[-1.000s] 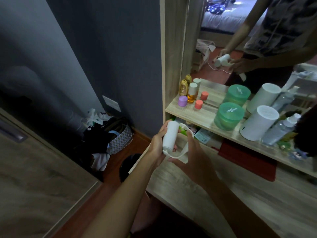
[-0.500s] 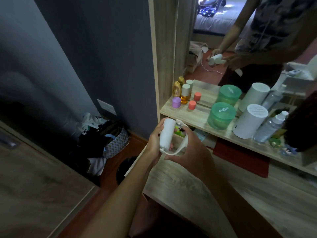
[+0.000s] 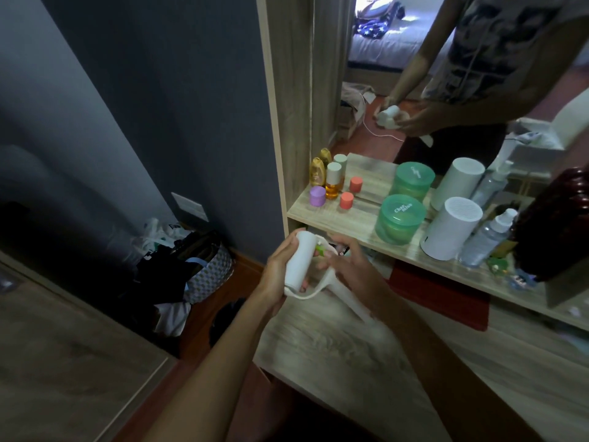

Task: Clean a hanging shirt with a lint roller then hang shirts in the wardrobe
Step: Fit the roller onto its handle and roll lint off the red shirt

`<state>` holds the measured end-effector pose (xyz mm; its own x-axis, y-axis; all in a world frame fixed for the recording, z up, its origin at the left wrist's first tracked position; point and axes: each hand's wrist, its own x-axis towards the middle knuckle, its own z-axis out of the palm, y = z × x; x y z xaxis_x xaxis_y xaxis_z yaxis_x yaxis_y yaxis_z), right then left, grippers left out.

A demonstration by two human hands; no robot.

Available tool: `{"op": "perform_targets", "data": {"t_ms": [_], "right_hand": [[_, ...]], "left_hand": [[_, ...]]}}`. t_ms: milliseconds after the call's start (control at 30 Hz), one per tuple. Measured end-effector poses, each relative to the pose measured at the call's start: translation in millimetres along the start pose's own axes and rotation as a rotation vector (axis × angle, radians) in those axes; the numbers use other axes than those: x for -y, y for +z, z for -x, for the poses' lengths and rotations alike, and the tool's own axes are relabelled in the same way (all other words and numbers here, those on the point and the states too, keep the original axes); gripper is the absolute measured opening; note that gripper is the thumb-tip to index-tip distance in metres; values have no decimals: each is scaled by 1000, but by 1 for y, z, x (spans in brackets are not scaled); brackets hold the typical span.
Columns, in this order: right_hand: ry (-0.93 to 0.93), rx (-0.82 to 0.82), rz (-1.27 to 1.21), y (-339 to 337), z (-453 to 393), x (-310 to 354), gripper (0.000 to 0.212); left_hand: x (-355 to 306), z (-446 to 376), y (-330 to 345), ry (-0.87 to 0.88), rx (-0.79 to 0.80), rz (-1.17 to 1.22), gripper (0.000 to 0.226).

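**Lint roller being readied, no shirt in sight yet**

Head view: the person stands at a wooden surface [image 3: 366, 355] under a mirror, with the white lint roller [image 3: 298, 263] held above its near-left corner. The left hand [image 3: 275, 272] wraps the roller's drum, fingers curled round it. The right hand [image 3: 349, 269] holds the roller's curved white handle, fingers closed on it, though blur hides just how they lie. Both grips, then, are clamped on the same tool.

Judging by this, the task is at its opening step: the roller seems to be getting prepared, perhaps uncovered or a sheet peeled. No hanging shirt or wardrobe shows here, so the next move likely calls for freeing one hand, turning away from the surface and carrying the roller to the shirt.

Writing: on the shelf above and to the right of the roller, the nearer green jar [image 3: 400, 220] bears white letters on its lid reading roughly "Char miss"; the last letters are unclear. Labels on the small bottles beyond the roller are too small to read.
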<state>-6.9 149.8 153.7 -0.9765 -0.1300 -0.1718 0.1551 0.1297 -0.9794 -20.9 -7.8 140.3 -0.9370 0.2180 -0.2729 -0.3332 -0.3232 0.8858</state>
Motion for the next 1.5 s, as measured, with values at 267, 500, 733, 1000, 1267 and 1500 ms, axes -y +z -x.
{"op": "perform_targets", "data": {"t_ms": [267,500,733,1000,1267,1500], "right_hand": [[-210,-245,257,-3,-15,-9,25],[-137,-108,66,-8,-14,-8,36],[-123,-48,38,-9,-6,-6,34],[-139,96,81,-7,1,-11,42],[-34,194,278,-30,30,-26,61],[-72,-65,606,-16,24,-32,38]], "left_hand": [[-4,-3,9,-20,87,-206,40],[-8,-2,3,-47,160,-336,48],[-6,3,10,-32,138,-405,42],[-4,7,17,4,110,-347,40],[-22,10,15,53,40,-295,33],[-34,15,9,361,-160,-705,43]]}}
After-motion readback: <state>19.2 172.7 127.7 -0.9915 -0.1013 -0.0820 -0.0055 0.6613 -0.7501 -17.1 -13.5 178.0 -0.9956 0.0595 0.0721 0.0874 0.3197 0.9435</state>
